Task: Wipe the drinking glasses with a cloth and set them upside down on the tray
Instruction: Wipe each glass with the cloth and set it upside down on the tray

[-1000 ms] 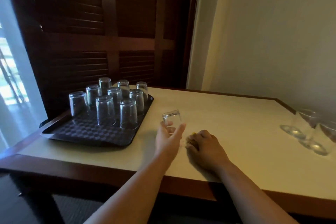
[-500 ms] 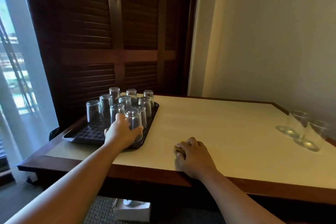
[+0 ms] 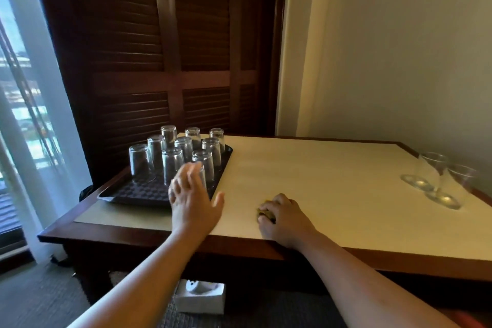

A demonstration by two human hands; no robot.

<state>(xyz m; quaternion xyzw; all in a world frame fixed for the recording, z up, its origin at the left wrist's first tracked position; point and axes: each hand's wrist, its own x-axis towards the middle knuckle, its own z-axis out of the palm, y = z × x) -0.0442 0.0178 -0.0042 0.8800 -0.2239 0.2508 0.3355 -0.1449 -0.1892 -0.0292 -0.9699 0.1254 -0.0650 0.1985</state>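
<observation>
Body in view: just two forearms and hands. The left forearm (image 3: 138, 282) at 7 o'clock and the right forearm (image 3: 367, 282) at 5 o'clock are both bare right to the frame edge, wrists bare too. The left hand (image 3: 194, 200) is blurred at the fingertips; the right hand (image 3: 285, 218) reads sharp, knuckles clear. A reddish sliver (image 3: 470, 320) sits in the far 5 o'clock corner, possibly clothing, too blurred to call.

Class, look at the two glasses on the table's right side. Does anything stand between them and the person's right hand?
Nothing visible does. Only bare tabletop lies between the right hand, which holds the cloth, and the two glasses.
</observation>
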